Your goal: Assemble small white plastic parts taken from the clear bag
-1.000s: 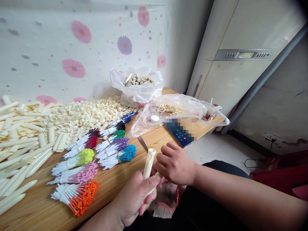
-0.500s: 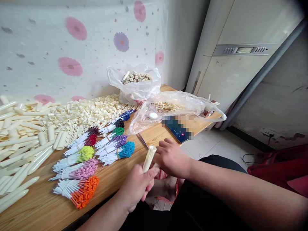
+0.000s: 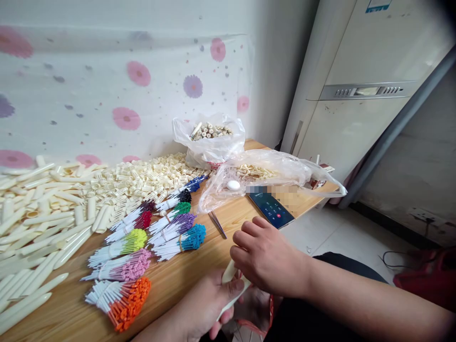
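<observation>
My left hand point(image 3: 213, 292) is closed round a cream plastic pen barrel point(image 3: 229, 272), low in front of the table's edge. A cream tapered piece, perhaps part of the same barrel, shows below the thumb. Against the barrel's upper end lies my right hand point(image 3: 263, 254), its fingers curled down; what they grip is hidden. Tweezers point(image 3: 217, 225) lie on the table just beyond. To the left are banded bundles of white pen refills with coloured ends, among them orange point(image 3: 130, 304), pink point(image 3: 133, 266), yellow point(image 3: 134, 241) and blue point(image 3: 192, 237).
Long cream pen barrels point(image 3: 46, 228) and a heap of small slotted cream parts point(image 3: 142, 175) cover the table's left and back. A plastic bag point(image 3: 213, 152) of pen pieces, a flattened bag point(image 3: 285, 164) with small parts and a phone point(image 3: 272, 209) stand farther right.
My hands have moved down a little in view, and the barrel has turned so its open end now sits under my right fingers. The head view has shifted, with the table lower.
</observation>
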The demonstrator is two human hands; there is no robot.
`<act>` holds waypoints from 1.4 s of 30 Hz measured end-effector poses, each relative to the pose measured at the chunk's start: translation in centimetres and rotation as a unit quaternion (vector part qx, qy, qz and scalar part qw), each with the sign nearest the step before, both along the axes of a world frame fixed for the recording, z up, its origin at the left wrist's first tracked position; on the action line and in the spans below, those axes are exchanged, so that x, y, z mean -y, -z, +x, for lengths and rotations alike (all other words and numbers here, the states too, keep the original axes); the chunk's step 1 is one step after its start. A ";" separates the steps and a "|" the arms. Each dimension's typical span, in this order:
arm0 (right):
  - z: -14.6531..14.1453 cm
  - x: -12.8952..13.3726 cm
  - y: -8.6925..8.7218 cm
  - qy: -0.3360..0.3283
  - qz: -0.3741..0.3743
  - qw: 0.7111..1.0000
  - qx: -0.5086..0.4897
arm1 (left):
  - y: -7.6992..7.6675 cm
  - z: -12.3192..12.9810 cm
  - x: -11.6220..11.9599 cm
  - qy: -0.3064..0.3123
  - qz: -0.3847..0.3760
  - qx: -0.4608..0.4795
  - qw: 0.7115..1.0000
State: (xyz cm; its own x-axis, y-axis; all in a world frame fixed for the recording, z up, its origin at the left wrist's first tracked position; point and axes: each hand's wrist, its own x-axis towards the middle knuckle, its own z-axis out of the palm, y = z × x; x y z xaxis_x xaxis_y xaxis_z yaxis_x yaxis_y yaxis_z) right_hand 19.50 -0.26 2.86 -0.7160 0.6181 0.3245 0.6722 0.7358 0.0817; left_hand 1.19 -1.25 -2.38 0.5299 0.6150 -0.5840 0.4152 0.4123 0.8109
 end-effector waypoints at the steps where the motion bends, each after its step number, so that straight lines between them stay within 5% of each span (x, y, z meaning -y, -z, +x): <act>1: -0.1 -0.1 0.2 0.009 -0.004 1.000 0.004 | -0.1 -0.1 -0.1 0.007 0.006 -0.013 1.000; 10: 0.0 -0.3 4.6 -0.016 -0.040 0.998 -0.034 | -0.4 -0.5 -1.0 0.162 0.061 -0.048 0.984; 13: -0.2 0.0 5.2 -0.007 -0.015 0.997 -0.076 | -0.6 -0.1 -1.1 0.165 0.082 -0.063 0.981; 17: -0.2 0.0 4.3 0.011 -0.043 0.989 -0.143 | -0.8 -0.7 -1.0 0.138 0.066 -0.058 0.986; 24: 0.6 0.7 2.2 -0.054 -0.283 0.925 -0.249 | -2.0 -2.7 -0.6 0.044 0.048 0.071 0.995; 28: 1.0 1.0 1.4 -0.085 -0.314 0.897 -0.299 | -3.1 -3.6 -1.2 0.054 0.064 0.078 0.993; 31: 1.3 0.4 0.7 -0.086 -0.275 0.891 -0.351 | -4.3 -4.7 -2.3 0.026 0.151 0.061 0.986; 34: 0.6 -1.4 0.4 -0.024 -0.159 0.905 -0.393 | -5.6 -6.4 -4.1 -0.078 0.279 0.015 0.957; 37: -2.2 -4.2 0.8 0.077 -0.008 0.928 -0.365 | -6.0 -9.0 -6.1 -0.251 0.395 -0.015 0.884; 40: -6.2 -7.6 1.6 0.130 0.041 0.979 -0.149 | -5.0 -11.8 -7.8 -0.394 0.465 0.004 0.793; 42: -8.5 -9.6 2.3 0.165 0.025 0.984 -0.064 | -3.9 -13.2 -8.7 -0.438 0.483 -0.013 0.758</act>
